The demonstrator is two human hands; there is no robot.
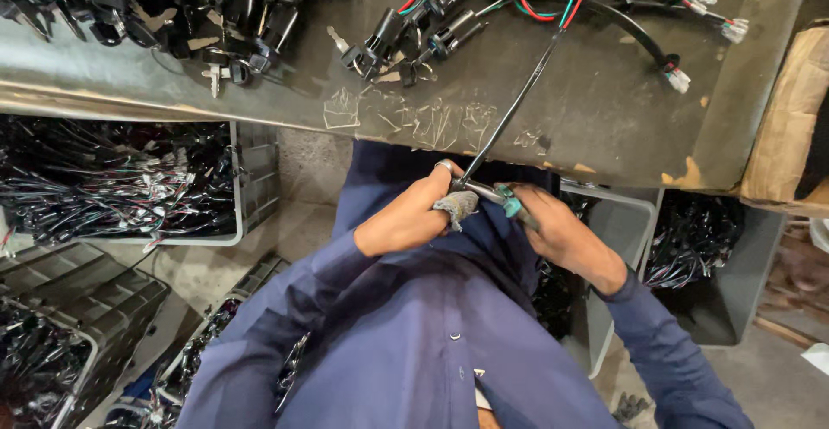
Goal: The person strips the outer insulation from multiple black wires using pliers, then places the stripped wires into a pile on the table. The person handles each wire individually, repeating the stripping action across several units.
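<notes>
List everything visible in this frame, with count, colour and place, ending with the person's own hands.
Workbench: one, dark grey, across the top.
Sheathed cable: one, black, running from the bench wires down to the hands.
Pliers: one, metal with teal handles, at the cable's lower end.
Wired switch assemblies: several, black with red, green and blue wires, top centre of the bench.
Harness with white connectors: one bundle, black, top right.
Black parts pile: many, top left of the bench.
Crates of wire harnesses: several, grey, under and left of the bench.
Cardboard box: one, brown, right edge.
Left hand: grips the cable end, a grey wrap on one finger.
Right hand: holds the pliers.
</notes>
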